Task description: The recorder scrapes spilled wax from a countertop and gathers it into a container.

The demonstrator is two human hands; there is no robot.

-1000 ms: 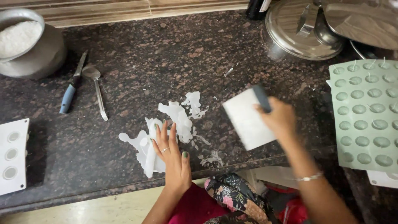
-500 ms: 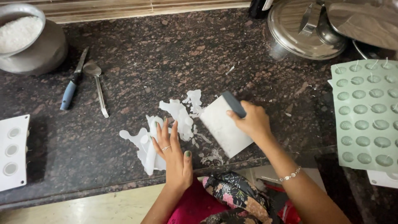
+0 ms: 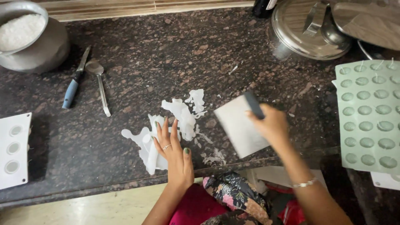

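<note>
A dark speckled granite counter (image 3: 166,54) fills the view, its front edge running along the bottom. On the right lies a pale green silicone mould tray (image 3: 368,116) with rows of round cavities, some with thin wicks standing up along its top row. Behind it, at the top right, sits a steel pot with a lid (image 3: 308,29). At the top left stands a round metal pot of white granules (image 3: 29,37). A white mould with round holes (image 3: 14,150) lies at the left edge. Near the metal pot, a blue-handled knife (image 3: 74,81) and a steel spoon (image 3: 100,85) lie side by side, almost touching.

Near the counter's front edge is a patch of thin white wax sheets and flakes (image 3: 175,121). The left hand (image 3: 173,148) lies flat on this wax, fingers spread and open, gripping nothing. Just to the right, the right hand (image 3: 273,125) is closed around the dark handle of a wide white scraper (image 3: 239,127), whose blade is tilted toward the wax; whether its edge touches the counter cannot be told, as it is blurred.
</note>
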